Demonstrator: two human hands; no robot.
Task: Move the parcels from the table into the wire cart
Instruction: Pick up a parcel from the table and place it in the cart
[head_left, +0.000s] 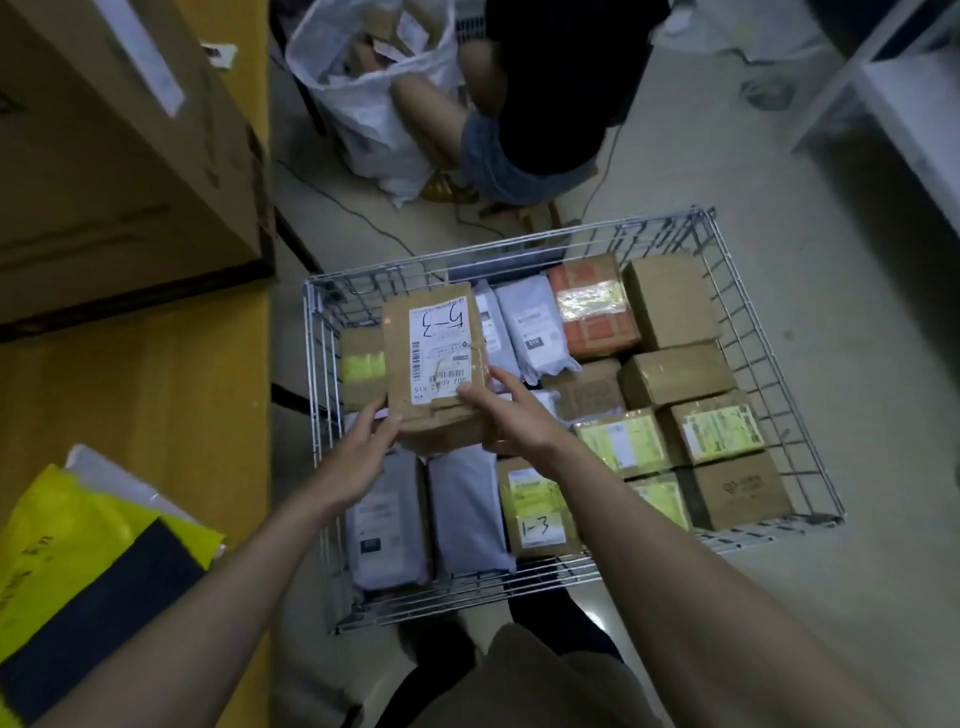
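Both hands are gripping a flat, rectangular kraft-paper parcel (434, 364) above the wire cart (769, 395): left hand (358, 457) fingers curling under its near-left corner, right hand (511, 415) fingers pressing its near-right edge.

- One view only, from a camera worn on the person's head, so no second view shares any part of the scene.
- It looks forward and steeply down, almost straight onto the wire cart (727, 332) below (its rim fills the middle of the frame).
- It sits close: both forearms run in from the bottom edge.
- The wide lens bends lines near the borders; the table (156, 395) edge runs up the left side.
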